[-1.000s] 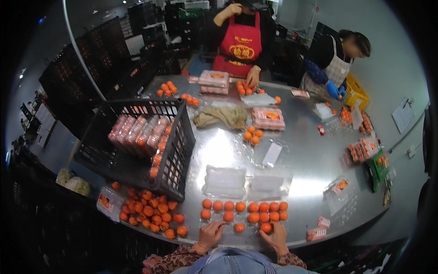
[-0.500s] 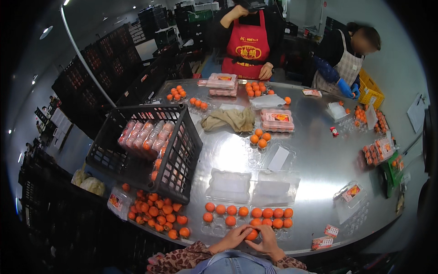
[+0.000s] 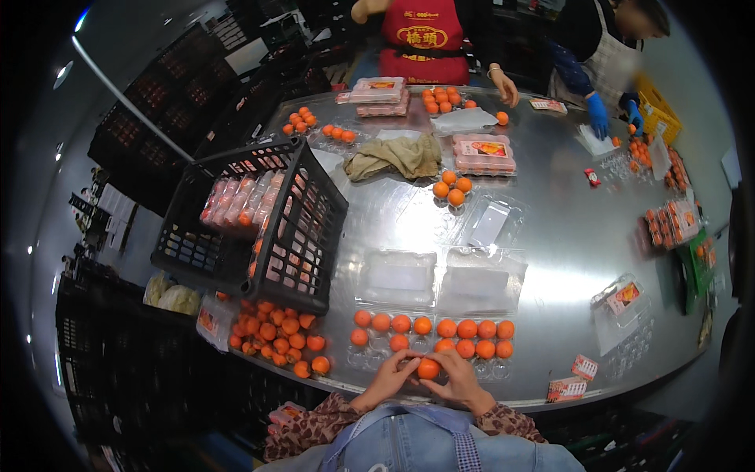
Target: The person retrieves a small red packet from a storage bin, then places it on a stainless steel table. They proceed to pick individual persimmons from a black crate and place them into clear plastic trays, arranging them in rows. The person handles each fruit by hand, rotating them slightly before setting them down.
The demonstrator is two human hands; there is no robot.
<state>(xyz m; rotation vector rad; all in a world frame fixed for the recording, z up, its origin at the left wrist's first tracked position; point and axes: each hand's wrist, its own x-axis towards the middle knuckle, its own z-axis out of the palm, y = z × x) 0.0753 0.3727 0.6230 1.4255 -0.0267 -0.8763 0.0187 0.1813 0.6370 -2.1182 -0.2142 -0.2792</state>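
Close to the table's near edge, an orange persimmon (image 3: 429, 368) is held between my two hands. My left hand (image 3: 389, 379) has its fingertips closed against the fruit's left side. My right hand (image 3: 460, 381) curls round the right side, thumb below. Just beyond lie two open clear plastic clamshells side by side. The left clamshell (image 3: 395, 277) has a full back row of persimmons and a partly filled second row with gaps. The right clamshell (image 3: 482, 282) holds two rows of persimmons (image 3: 467, 329), its near end partly hidden by my hands.
A black crate (image 3: 295, 236) of filled packs stands on the left, above a loose persimmon pile (image 3: 275, 334). A crumpled cloth (image 3: 393, 157) and closed packs (image 3: 483, 153) lie farther back. Printed cards (image 3: 566, 389) sit right. Two people work across the metal table.
The view has shifted, so the table sits higher in it. My hands still hold the persimmon, now with more of it showing. The blue-gloved person's hands have moved apart over the table.
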